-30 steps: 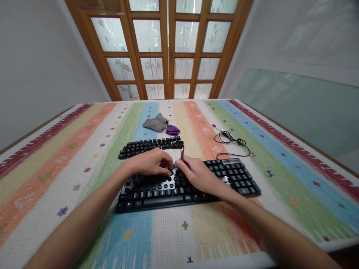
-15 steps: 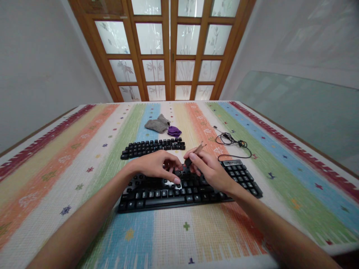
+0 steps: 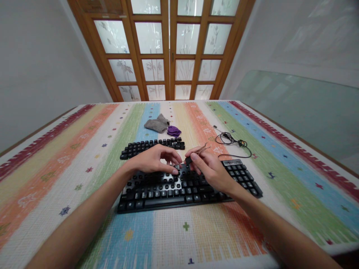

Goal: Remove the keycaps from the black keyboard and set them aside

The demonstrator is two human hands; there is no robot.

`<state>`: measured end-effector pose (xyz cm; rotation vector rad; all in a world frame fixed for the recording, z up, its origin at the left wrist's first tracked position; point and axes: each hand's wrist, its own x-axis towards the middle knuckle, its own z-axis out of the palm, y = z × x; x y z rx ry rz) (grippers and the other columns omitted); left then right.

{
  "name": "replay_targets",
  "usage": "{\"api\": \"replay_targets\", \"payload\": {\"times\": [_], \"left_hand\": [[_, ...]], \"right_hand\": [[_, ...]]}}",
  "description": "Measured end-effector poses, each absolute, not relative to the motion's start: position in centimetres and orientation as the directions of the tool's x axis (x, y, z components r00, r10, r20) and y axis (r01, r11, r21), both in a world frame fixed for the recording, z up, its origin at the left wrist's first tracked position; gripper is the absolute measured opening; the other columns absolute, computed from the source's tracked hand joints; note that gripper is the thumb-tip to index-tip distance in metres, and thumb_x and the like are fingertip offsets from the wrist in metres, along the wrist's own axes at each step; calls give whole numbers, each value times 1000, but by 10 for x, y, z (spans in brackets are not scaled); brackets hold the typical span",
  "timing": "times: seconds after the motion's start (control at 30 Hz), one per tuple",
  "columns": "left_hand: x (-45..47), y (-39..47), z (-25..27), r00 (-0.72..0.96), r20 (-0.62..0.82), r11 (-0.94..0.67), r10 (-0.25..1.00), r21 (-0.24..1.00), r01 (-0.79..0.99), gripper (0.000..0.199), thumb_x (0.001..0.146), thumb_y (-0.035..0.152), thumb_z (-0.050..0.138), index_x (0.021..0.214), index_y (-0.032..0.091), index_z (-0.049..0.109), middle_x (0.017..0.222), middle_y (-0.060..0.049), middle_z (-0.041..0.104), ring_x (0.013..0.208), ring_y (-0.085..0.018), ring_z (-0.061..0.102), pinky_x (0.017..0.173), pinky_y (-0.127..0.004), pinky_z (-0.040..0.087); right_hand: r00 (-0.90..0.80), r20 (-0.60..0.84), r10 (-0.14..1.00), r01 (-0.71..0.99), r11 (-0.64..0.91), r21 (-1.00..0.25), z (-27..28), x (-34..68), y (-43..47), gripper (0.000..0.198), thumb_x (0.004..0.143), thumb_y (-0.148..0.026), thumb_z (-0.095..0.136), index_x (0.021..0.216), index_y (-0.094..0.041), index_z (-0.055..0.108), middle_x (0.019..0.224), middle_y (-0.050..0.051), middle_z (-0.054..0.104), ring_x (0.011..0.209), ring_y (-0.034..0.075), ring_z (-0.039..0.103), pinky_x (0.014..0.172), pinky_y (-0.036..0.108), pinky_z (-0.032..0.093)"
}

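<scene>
Pinching a thin tool in the right hand; poised with nearer left fingers half-open, hold unclear, just above keyboard laid lengthwise left-to-right, lower centre.

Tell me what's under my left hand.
Your left hand is over the keyboard, where bare key posts show nearby. The patch directly beneath is covered, so I can't tell whether keys sit there.

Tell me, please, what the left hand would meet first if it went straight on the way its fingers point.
Probably the tool held in the right hand, just ahead of the left hand; depth is unclear, so they may already touch.
</scene>
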<state>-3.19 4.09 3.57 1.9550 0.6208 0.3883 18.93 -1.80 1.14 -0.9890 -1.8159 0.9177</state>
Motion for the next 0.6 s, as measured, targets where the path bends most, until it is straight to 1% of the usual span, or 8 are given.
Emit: {"api": "replay_targets", "payload": {"times": [0.07,0.13,0.23,0.33,0.43,0.5,0.6], "left_hand": [[-33,41,37,809,26,-453,588,839,302,24,77,28,77,97,16,72,92,-5,75,78,-14,65,74,-28,51],[-34,40,39,798,61,-551,600,754,357,23,78,32,76,95,17,74,89,-4,74,75,-14,64,72,-27,50],[-34,38,42,791,107,-656,603,630,415,22,81,36,73,94,19,74,89,-3,73,78,-15,63,73,-28,48],[-34,38,45,804,140,-713,577,567,413,19,84,35,70,91,18,73,90,-4,70,81,-16,61,74,-29,48],[-39,42,45,813,186,-753,551,531,389,17,86,33,67,91,17,71,95,-5,68,88,-18,61,82,-32,48],[-46,48,42,801,229,-786,553,463,410,16,87,32,65,92,18,69,98,-6,66,94,-19,60,89,-36,47],[-57,60,33,772,276,-812,573,314,491,14,86,31,64,89,18,69,98,-6,64,98,-22,56,92,-38,45]], "right_hand": [[-309,325,894,287,414,-864,11,189,-18,32,101,-41,43,96,-16,63,74,1,59,62,12,53,59,27,41],[-294,326,898,297,410,-862,10,188,-18,32,101,-41,43,96,-16,62,75,2,60,62,13,54,59,27,41],[-274,325,905,319,405,-857,9,188,-17,32,101,-41,44,96,-16,62,73,1,59,61,13,54,58,27,41],[-247,315,916,348,387,-854,8,188,-16,32,101,-42,45,94,-16,62,71,1,59,59,12,53,58,27,40],[-213,299,930,381,361,-851,8,188,-15,34,100,-43,46,85,-16,61,67,1,59,57,13,52,57,28,39],[-206,291,934,401,352,-846,9,188,-14,36,99,-44,47,81,-16,60,65,1,59,57,13,52,57,28,39],[-248,290,924,424,373,-826,12,189,-15,35,99,-42,47,81,-17,62,68,1,61,60,14,54,57,28,39]]}}
